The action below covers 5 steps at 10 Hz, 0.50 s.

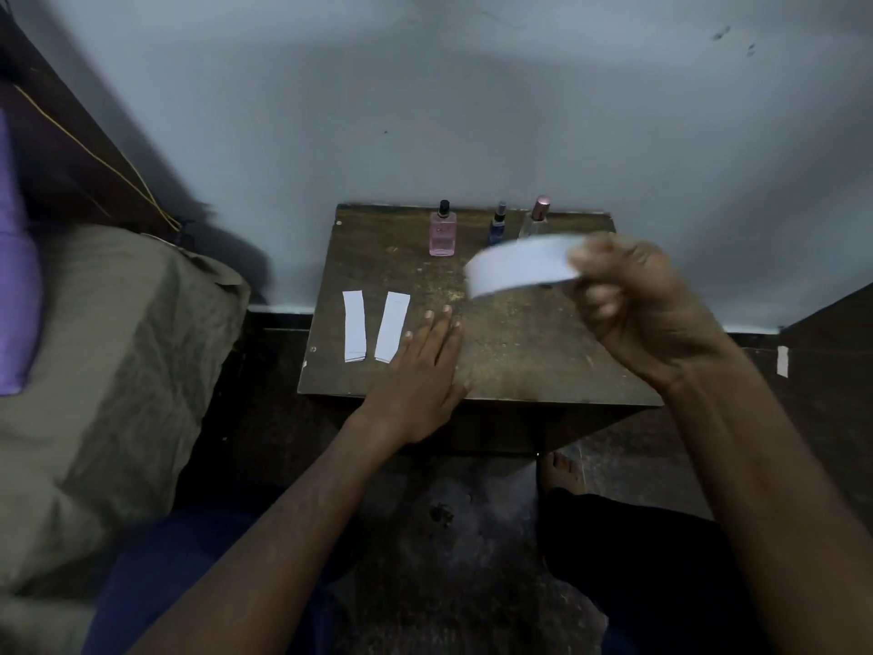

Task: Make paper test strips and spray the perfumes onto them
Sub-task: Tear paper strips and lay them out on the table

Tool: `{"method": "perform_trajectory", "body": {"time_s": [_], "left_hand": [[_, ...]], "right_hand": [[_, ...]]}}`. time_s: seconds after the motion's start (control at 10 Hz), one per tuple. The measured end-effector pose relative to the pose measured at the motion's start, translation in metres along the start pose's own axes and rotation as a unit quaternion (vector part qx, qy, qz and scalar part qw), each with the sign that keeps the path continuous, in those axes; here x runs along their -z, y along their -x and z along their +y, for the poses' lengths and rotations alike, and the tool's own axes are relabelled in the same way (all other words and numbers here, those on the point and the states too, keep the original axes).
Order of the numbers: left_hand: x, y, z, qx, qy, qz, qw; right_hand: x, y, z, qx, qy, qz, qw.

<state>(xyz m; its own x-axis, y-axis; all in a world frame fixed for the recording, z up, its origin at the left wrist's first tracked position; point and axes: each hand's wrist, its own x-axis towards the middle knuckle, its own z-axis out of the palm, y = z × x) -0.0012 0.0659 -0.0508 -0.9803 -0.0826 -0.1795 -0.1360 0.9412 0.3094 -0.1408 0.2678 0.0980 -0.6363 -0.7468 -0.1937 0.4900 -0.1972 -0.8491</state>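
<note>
Our left hand [420, 371] lies flat on the brown table [510, 352], fingers straight. Just beside its fingers, two white paper strips [373, 330] lie side by side on the table. Our right hand [647, 304] is up in the air, and its curled fingers pinch a bigger piece of white paper [517, 269], which looks blurry. Far back by the wall stand three perfumes: a pink bottle [442, 234], a blue bottle [497, 226] and a clear bottle [536, 219] with a pink cap.
</note>
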Motion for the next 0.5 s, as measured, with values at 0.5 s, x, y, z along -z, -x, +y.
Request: {"method": "perform_trajectory", "body": {"time_s": [0.5], "left_hand": [[0.002,0.0,0.0,-0.006,0.004,0.007,1.0]], "right_hand": [[-0.007,-0.003,0.023,-0.096,0.224,0.055,0.968]]}}
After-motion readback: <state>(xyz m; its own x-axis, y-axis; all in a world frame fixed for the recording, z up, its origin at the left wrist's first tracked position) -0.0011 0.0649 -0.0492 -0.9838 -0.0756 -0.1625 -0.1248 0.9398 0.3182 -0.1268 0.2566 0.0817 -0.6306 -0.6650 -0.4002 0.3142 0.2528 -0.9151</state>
